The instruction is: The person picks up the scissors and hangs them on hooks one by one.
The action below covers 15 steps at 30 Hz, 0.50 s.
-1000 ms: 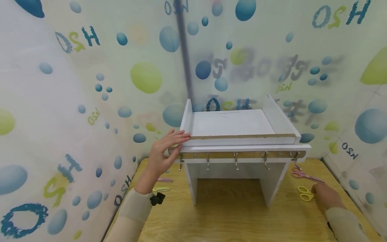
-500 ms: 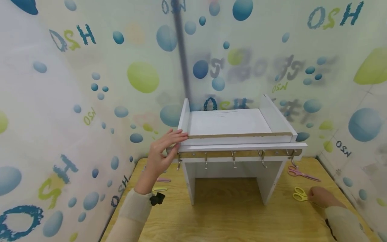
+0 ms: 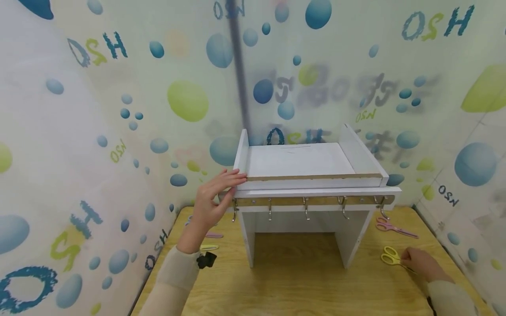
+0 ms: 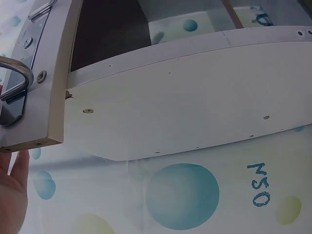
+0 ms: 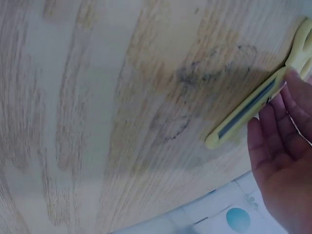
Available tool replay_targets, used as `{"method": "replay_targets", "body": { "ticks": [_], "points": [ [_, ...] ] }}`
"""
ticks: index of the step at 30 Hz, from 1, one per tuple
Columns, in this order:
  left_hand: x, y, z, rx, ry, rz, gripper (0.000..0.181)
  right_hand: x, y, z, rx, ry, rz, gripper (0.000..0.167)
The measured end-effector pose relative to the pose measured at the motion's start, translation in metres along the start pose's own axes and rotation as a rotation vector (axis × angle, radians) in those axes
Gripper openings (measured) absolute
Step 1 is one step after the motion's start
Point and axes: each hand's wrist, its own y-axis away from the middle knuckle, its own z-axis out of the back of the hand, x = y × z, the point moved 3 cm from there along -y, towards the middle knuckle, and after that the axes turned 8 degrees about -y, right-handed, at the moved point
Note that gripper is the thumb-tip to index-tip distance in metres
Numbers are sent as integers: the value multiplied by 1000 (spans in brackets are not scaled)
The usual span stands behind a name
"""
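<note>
Yellow scissors pinched at right, white shelf touched at left

The yellow plastic scissors with a dark strip along the blade [image 5: 246, 111] are at the right of the table [image 3: 304, 283]; whether their rounded tip touches it cannot be determined. The right hand [image 3: 424, 262] pinches them near the handle loops. Judged light, stiff and somewhat slick; the loops are the sound hold. The white board shelf with metal hooks [image 3: 312, 183] stands mid-table, its near edge brown and raw. The left hand [image 3: 209, 202], fingers extended, rests on its left near corner. Judged rigid, comparatively heavy; best held by both side boards
</note>
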Motion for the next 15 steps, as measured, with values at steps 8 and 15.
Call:
{"method": "replay_targets", "body": {
  "ticks": [8, 15],
  "points": [
    [1, 0, 1, -2, 3, 13, 32, 4, 0, -3, 36, -34, -27, 9],
    [0, 2, -3, 7, 14, 7, 31, -2, 7, -10, 69, -56, -44, 16]
  ]
}}
